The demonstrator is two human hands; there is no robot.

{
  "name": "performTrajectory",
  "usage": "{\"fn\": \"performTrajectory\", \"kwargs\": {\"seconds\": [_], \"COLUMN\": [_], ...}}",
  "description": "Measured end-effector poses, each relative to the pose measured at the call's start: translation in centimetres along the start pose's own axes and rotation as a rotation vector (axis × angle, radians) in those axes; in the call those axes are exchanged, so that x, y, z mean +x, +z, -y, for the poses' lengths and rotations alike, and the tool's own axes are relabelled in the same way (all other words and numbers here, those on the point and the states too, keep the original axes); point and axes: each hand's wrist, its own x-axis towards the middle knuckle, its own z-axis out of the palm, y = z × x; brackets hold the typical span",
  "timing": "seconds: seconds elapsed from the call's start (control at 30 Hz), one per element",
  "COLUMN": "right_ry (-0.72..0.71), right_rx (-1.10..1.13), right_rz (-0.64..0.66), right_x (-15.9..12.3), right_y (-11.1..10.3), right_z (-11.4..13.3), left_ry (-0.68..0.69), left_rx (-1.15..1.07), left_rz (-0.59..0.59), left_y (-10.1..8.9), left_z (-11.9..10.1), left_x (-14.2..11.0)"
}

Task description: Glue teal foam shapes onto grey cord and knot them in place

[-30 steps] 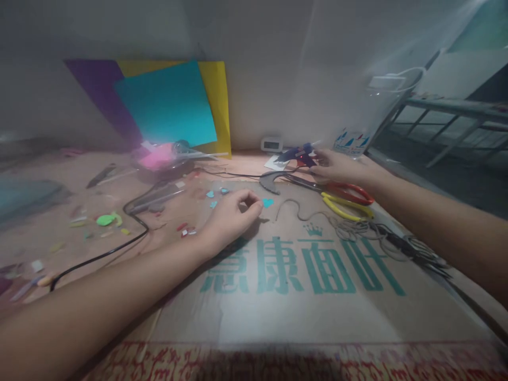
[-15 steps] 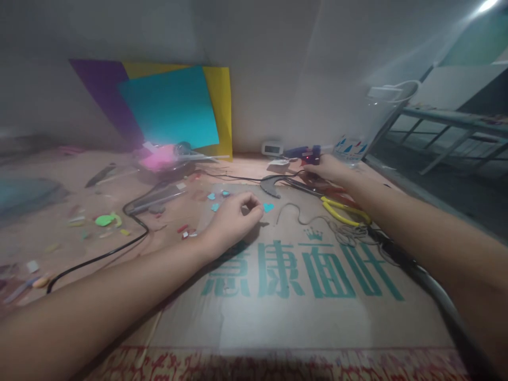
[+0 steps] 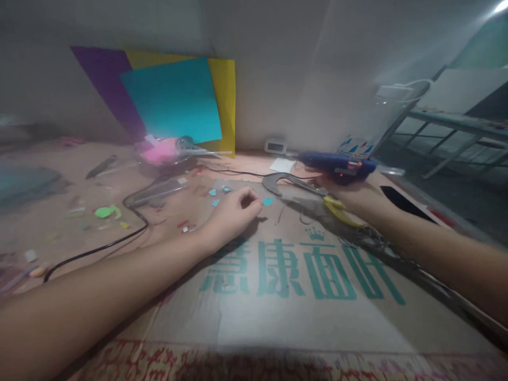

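My right hand (image 3: 345, 190) is closed around the handle of a blue glue gun (image 3: 335, 161), whose small red light glows; motion blurs both. The gun is raised over the back right of the cardboard (image 3: 257, 328). My left hand (image 3: 236, 211) rests on the cardboard with thumb and fingertips pinched together; whatever they hold, if anything, cannot be made out. Just right of those fingertips lies a small teal paper heart (image 3: 268, 201). A few more teal paper pieces (image 3: 214, 192) lie behind my left hand.
Yellow-handled pliers or scissors (image 3: 339, 211) lie below the glue gun, near tangled cord. A black cable (image 3: 99, 250) crosses the left side among paper scraps. A pink item in a clear bowl (image 3: 162, 153) stands before coloured sheets (image 3: 174, 100). A small white display (image 3: 275, 145) is at the back.
My right hand has lifted the glue gun from the back of the table and swung it right and nearer. My left hand stays almost where it was.
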Motion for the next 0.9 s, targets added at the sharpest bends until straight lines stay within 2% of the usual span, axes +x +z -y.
{"fn": "performTrajectory", "kwargs": {"seconds": [0.13,0.2,0.27,0.4,0.6,0.77,0.9], "right_ry": [-0.042,-0.066,-0.089,-0.088,-0.035,-0.092,-0.134], "right_rx": [0.034,0.001,0.013,0.065,0.036,0.117,0.064], "right_rz": [0.059,0.046,0.089,0.241,0.245,0.252,0.243], "right_x": [-3.4,-4.3,-4.8,-5.2,-5.6,-5.5,-5.1], "right_y": [1.1,1.6,1.8,2.0,2.5,2.8,2.4], "right_z": [0.2,0.0,-0.2,-0.6,-0.8,-0.7,-1.5], "left_ry": [-0.019,-0.044,-0.068,-0.085,-0.057,-0.026,-0.004], "left_rx": [-0.036,-0.033,-0.033,-0.043,-0.045,-0.033,-0.023], "left_rz": [-0.002,0.002,0.005,-0.004,-0.014,-0.002,0.001], "left_y": [0.0,0.0,-0.1,-0.1,0.0,-0.1,-0.1], "left_z": [0.0,-0.1,-0.2,-0.3,-0.3,-0.4,-0.5], "left_x": [0.1,0.1,0.1,0.1,0.0,-0.1,-0.1]}}
